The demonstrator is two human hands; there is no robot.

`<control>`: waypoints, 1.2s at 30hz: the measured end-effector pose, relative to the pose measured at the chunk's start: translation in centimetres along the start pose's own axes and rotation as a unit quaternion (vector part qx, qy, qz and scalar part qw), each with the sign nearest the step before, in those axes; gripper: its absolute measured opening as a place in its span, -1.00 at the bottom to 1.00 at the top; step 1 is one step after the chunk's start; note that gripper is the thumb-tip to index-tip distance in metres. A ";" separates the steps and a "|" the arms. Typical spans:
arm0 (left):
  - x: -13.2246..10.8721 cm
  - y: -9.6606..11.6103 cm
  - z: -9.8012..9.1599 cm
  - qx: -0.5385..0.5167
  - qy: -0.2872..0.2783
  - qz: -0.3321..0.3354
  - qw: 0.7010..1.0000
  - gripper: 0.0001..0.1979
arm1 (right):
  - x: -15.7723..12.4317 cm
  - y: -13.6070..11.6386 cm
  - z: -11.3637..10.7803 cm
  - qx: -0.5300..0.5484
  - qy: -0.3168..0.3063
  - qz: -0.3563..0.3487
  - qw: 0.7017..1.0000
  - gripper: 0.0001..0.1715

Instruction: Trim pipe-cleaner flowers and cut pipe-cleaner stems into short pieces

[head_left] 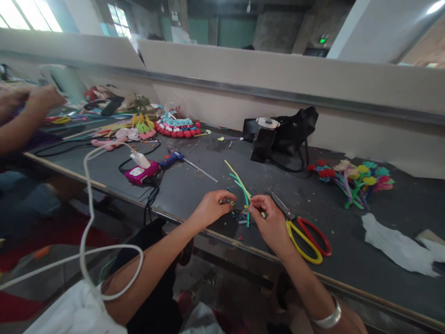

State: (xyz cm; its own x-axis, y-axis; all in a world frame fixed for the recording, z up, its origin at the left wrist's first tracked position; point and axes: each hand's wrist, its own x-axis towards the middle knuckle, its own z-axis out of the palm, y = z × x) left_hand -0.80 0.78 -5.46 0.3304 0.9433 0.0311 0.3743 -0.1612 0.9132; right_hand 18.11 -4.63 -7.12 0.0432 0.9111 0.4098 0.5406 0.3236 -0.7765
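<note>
My left hand [216,205] is closed, thumb and fingers curled together over the table's front part. A small yellowish bit shows at its fingertips, too small to name. My right hand [269,218] pinches at the lower end of a thin yellow-green pipe cleaner [236,177]. Teal pipe cleaners [247,211] lie beside it, between the two hands. Small coloured clippings [239,215] are scattered under the fingers. Right beside my right hand lie scissors [306,239] with one yellow and one red handle loop, their blades partly hidden behind the hand.
A blue glue gun [172,159] and a magenta power socket [142,172] with cables sit to the left. Farther back are a beaded basket [177,125], a phone [263,144] and a black bag [295,130]. Pipe-cleaner flowers [358,178] and white paper [396,243] lie right. Another person's hands [45,98] work far left.
</note>
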 end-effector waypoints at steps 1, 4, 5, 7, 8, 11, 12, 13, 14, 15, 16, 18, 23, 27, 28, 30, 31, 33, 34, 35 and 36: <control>0.0 0.0 0.1 0.004 -0.002 0.004 1.000 -0.78 | 0.0 0.1 0.0 -0.001 -0.001 0.000 1.000 -0.85; -0.3 0.5 0.3 -0.007 0.002 0.011 1.000 -0.84 | -0.2 0.3 0.0 -0.006 -0.004 -0.003 1.000 -0.85; -0.4 0.7 0.4 -0.016 0.005 0.011 1.000 -0.84 | -0.2 0.4 0.0 -0.008 -0.004 -0.005 1.000 -0.85; -0.6 1.1 0.4 -0.033 0.001 0.012 0.999 -0.80 | -0.3 0.4 0.0 -0.014 -0.007 -0.012 1.000 -0.85; -0.7 1.3 0.4 -0.038 -0.007 0.014 0.999 -0.79 | -0.3 0.5 0.0 -0.017 -0.010 -0.017 1.000 -0.86; -0.8 1.6 0.5 -0.053 -0.047 0.010 0.997 -0.79 | -0.4 0.4 0.0 -0.025 -0.025 -0.032 0.999 -0.86; -0.9 1.7 0.5 -0.059 -0.056 0.005 0.997 -0.80 | -0.4 0.4 0.1 -0.028 -0.030 -0.037 0.998 -0.86; -1.0 1.8 0.5 -0.067 -0.061 -0.003 0.996 -0.81 | -0.4 0.4 0.1 -0.031 -0.034 -0.044 0.998 -0.85; -1.0 1.9 0.6 -0.075 -0.062 -0.015 0.995 -0.82 | -0.5 0.4 0.1 -0.034 -0.038 -0.051 0.997 -0.85; -1.1 2.0 0.6 -0.082 -0.061 -0.029 0.994 -0.82 | -0.5 0.3 0.2 -0.036 -0.041 -0.058 0.997 -0.84; -1.2 2.1 0.6 -0.088 -0.061 -0.044 0.993 -0.82 | -0.5 0.3 0.2 -0.038 -0.043 -0.065 0.996 -0.84; -1.3 2.2 0.7 -0.101 -0.065 -0.072 0.990 -0.82 | -0.6 0.2 0.2 -0.041 -0.047 -0.077 0.995 -0.83; -1.1 1.9 0.9 -0.124 -0.061 -0.111 0.984 -0.80 | -0.6 -0.3 0.2 -0.053 -0.060 -0.097 0.992 -0.74; -1.1 1.5 1.1 -0.133 -0.053 -0.128 0.981 -0.76 | -0.6 -0.5 0.3 -0.126 -0.056 -0.143 0.980 -0.69; -1.1 1.5 1.1 -0.136 -0.055 -0.128 0.981 -0.76 | -0.6 -0.5 0.3 -0.144 -0.053 -0.153 0.976 -0.77; -1.2 1.7 1.1 -0.135 -0.054 -0.122 0.982 -0.78 | -0.7 -0.5 0.3 -0.160 -0.049 -0.161 0.973 -0.91; -1.3 1.8 1.2 -0.131 -0.054 -0.121 0.982 -0.80 | -0.7 -0.6 0.3 -0.161 -0.047 -0.161 0.973 -0.91; -1.5 2.0 1.2 -0.126 -0.055 -0.124 0.983 -0.83 | -0.7 -0.7 0.3 -0.166 -0.045 -0.161 0.972 -0.88; -1.6 2.0 1.3 -0.126 -0.054 -0.127 0.982 -0.84 | -0.7 -0.8 0.3 -0.168 -0.045 -0.162 0.971 -0.87; -1.6 2.0 1.3 -0.129 -0.053 -0.127 0.982 -0.85 | -0.7 -0.9 0.3 -0.169 -0.046 -0.162 0.971 -0.86; -1.6 1.9 1.4 -0.133 -0.052 -0.126 0.982 -0.86 | -0.7 -0.9 0.3 -0.171 -0.048 -0.163 0.971 -0.86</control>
State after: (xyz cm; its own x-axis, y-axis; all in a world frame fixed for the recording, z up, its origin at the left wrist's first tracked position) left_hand 0.57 -1.43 -4.31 0.3491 0.9063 -0.2383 0.2202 0.1678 0.9609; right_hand 17.37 -5.51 -6.87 -0.2462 0.7996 0.5477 0.7604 0.5097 -0.4024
